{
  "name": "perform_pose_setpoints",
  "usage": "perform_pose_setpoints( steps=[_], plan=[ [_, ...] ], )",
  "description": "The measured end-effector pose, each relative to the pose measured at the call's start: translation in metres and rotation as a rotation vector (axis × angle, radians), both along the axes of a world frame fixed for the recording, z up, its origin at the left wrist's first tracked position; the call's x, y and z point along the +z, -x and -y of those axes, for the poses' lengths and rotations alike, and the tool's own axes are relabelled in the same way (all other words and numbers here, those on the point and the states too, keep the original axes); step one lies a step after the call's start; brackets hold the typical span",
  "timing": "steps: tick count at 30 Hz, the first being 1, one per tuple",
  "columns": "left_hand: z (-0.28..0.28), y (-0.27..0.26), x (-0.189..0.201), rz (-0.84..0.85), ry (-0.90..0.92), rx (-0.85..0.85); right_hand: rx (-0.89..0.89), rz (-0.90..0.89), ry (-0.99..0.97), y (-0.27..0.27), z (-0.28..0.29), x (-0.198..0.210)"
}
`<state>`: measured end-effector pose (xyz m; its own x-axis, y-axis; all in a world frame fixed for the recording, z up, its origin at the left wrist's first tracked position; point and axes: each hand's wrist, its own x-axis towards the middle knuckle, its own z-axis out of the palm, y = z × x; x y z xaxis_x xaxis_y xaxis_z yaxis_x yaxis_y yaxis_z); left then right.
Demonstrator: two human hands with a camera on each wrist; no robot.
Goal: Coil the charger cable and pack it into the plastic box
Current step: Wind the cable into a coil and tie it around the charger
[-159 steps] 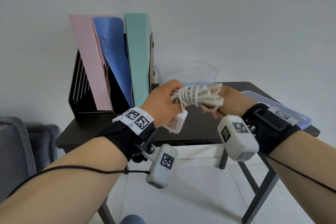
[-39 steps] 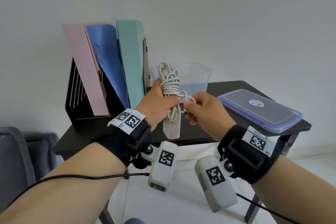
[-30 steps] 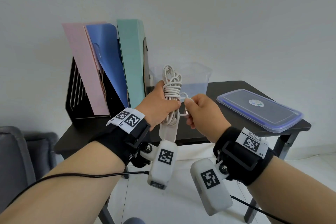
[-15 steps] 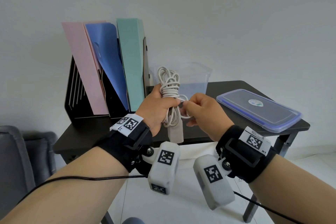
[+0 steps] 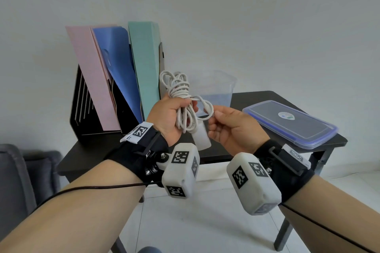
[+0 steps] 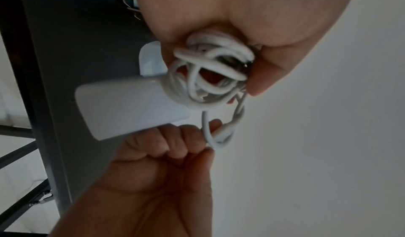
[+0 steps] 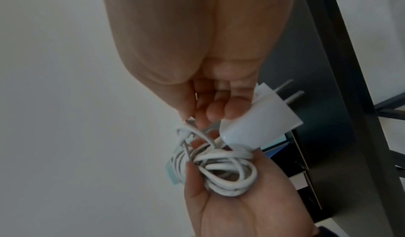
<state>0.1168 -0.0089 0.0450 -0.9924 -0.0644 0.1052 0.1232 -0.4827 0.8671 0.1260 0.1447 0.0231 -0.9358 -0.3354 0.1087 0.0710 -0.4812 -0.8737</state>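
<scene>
My left hand [image 5: 170, 117] grips a white charger cable [image 5: 176, 90] wound into an upright bundle; its loops stick out above the fist. The white plug block [image 5: 202, 137] hangs below that hand, prongs visible in the right wrist view [image 7: 260, 119]. My right hand [image 5: 230, 127] pinches the loose end loop of the cable [image 5: 207, 107] beside the bundle. In the left wrist view the coil [image 6: 210, 71] sits between the left fingers, and the right hand [image 6: 166, 147] holds the end loop. The clear plastic box [image 5: 213, 88] stands open on the table behind the hands.
The box's blue-rimmed lid [image 5: 292, 123] lies flat on the right part of the black table [image 5: 257, 96]. A black file rack [image 5: 86, 109] with pink, blue and green folders stands at the back left. A grey sofa arm [image 5: 20, 170] is at lower left.
The bundle went from lying sideways between both hands to upright in the left fist. In the last second the right hand has drawn the end loop out to the right of the coil.
</scene>
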Motion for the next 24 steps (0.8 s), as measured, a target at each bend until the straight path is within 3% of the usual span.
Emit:
perform_pose_setpoints(
  steps=[3, 7, 12, 15, 17, 22, 24],
  plan=[
    [-0.001, 0.0, -0.002, 0.053, 0.015, 0.004, -0.019, -0.059, -0.145, 0.001, 0.002, 0.0],
    [-0.004, 0.003, -0.003, 0.072, 0.122, 0.076, -0.203, -0.248, -0.492, -0.001, 0.005, 0.002],
    [-0.008, 0.007, -0.006, 0.061, 0.132, 0.118, -0.203, -0.311, -0.516, -0.002, 0.008, 0.004],
    [-0.008, 0.005, -0.006, 0.068, 0.128, 0.061, -0.164, -0.381, -0.549, 0.0, 0.005, 0.003],
    [-0.009, 0.004, -0.004, 0.056, 0.129, 0.026, -0.222, -0.5, -0.658, -0.001, 0.004, 0.0],
    [-0.012, 0.004, -0.005, 0.071, 0.187, 0.057, -0.594, -1.0, -1.267, 0.003, 0.002, -0.005],
    [-0.015, 0.004, -0.009, 0.072, 0.196, 0.073, -0.677, -1.055, -1.317, -0.001, 0.008, -0.008]
  ],
)
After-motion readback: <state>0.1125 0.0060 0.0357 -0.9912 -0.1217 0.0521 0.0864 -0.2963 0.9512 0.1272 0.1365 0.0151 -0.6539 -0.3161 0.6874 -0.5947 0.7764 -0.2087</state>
